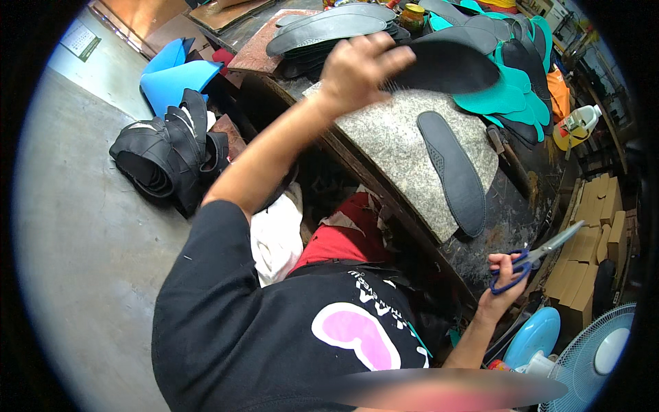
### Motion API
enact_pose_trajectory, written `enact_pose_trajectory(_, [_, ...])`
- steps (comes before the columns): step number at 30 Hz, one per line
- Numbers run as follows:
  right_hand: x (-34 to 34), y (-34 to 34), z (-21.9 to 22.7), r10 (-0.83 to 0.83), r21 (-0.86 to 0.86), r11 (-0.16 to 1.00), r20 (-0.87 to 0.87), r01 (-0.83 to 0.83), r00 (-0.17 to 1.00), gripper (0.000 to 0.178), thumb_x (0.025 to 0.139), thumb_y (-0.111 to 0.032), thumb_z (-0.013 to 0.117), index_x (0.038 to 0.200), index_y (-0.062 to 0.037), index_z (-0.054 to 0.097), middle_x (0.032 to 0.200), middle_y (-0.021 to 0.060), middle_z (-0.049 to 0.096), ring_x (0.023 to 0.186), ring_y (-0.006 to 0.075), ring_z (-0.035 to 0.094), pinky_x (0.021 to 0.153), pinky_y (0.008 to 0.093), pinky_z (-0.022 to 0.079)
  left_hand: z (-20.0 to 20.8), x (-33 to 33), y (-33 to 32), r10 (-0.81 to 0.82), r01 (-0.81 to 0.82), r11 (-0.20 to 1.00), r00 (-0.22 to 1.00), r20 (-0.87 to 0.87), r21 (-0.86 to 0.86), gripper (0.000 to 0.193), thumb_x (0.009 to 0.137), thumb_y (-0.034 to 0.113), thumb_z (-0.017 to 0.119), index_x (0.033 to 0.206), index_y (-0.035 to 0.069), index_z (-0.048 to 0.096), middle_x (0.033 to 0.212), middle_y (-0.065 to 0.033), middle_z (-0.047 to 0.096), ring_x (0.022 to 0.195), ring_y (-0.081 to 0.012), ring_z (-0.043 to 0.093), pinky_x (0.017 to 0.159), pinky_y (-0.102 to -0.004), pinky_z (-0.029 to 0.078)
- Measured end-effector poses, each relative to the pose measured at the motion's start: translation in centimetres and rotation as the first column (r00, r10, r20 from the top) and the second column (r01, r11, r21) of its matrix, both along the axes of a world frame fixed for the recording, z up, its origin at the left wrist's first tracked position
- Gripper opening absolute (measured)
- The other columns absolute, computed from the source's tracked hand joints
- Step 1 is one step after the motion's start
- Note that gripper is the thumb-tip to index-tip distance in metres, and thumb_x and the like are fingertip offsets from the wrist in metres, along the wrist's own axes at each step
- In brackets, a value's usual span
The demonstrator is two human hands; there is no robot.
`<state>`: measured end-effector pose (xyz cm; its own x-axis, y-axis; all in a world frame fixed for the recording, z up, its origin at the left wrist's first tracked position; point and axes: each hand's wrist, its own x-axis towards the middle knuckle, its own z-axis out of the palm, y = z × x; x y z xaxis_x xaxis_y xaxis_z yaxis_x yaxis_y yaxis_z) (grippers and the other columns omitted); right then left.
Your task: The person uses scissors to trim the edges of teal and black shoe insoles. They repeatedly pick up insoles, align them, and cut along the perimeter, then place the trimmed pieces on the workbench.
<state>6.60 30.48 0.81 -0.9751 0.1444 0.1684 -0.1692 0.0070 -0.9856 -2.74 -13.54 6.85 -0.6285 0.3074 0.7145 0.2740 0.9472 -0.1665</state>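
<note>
Two of the nearest things are my black shirt [226,309] and the fan [594,360] low on the right. My right hand [504,288] is out to that side, its fingers curled around the blue handles of the scissors [541,253], blades pointing away from me. Beyond them are the boxes [587,264]. In front of me, the grey insole [454,175] lies aslant on the speckled mat [384,154], on the dark bench [501,233]. Farther over, my left hand [358,69] is above the mat, blurred, fingers spread; they overlap the end of a black insole [449,66], but I can't tell whether they touch it. Beside that lies the teal pile [504,96], with the yellow bottle [575,129] to its right. Behind my left hand are the stack [333,34] of dark insoles and the jar [412,17].
</note>
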Motion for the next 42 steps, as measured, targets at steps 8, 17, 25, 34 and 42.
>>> enact_pose_trajectory(8, [-0.2,1.0,-4.7,-0.009,0.100,0.995,0.054,0.003,0.998,0.021,0.095,-0.005,0.066,0.106,-0.0015,0.049,0.092,0.0069,0.060,0.079,0.0171,0.068,0.066,0.0241,0.050,-2.9,-7.5,-15.2,0.399,-0.452,0.891,0.734,0.549,-0.042,0.081,0.088,0.060,0.060,0.153,0.016,0.040,0.159,-0.0186,0.032,0.150,-0.0375,0.017,0.115,-0.0677,0.018])
enact_pose_trajectory(17, [-0.2,0.8,-4.1,-0.015,0.105,0.994,0.043,0.011,0.999,0.020,0.095,-0.009,0.066,0.105,-0.0017,0.050,0.087,0.0083,0.063,0.078,0.0175,0.068,0.066,0.0241,0.049,-9.8,-1.2,0.5,-0.096,0.105,0.994,0.804,0.586,0.019,0.065,0.098,0.059,0.046,0.150,0.019,0.045,0.161,-0.0118,0.032,0.151,-0.0314,0.024,0.122,-0.0530,0.018])
enact_pose_trajectory(25, [-0.2,0.4,-4.1,-0.025,0.026,0.999,0.036,0.024,0.999,0.018,0.094,-0.006,0.066,0.104,-0.0022,0.051,0.090,0.0075,0.062,0.076,0.0177,0.068,0.066,0.0248,0.050,-10.4,5.4,-0.9,0.538,-0.686,0.723,0.627,0.563,0.073,0.079,0.095,0.069,0.043,0.147,0.010,0.048,0.157,-0.0182,0.038,0.148,-0.0396,0.028,0.119,-0.0539,0.022])
enact_pose_trajectory(34, [-0.3,0.3,-3.7,-0.018,0.029,0.999,0.035,0.017,0.999,0.020,0.094,-0.009,0.068,0.103,-0.0043,0.051,0.086,0.0075,0.066,0.077,0.0158,0.069,0.068,0.0239,0.050,-5.7,1.8,16.5,-0.616,0.593,0.783,0.701,0.358,0.187,0.088,0.065,0.053,0.086,0.140,0.020,0.056,0.153,-0.0154,0.043,0.146,-0.0365,0.032,0.120,-0.0568,0.023])
enact_pose_trajectory(42, [0.0,0.2,-3.9,-0.043,0.073,0.996,0.021,0.041,0.999,0.020,0.096,-0.013,0.068,0.105,-0.0041,0.053,0.087,0.0089,0.068,0.080,0.0168,0.069,0.071,0.0242,0.049,-7.5,-0.8,18.2,-0.691,0.613,0.717,0.564,0.452,0.333,0.087,0.059,0.052,0.087,0.131,0.009,0.060,0.130,-0.0150,0.055,0.122,-0.0352,0.049,0.107,-0.0439,0.040])
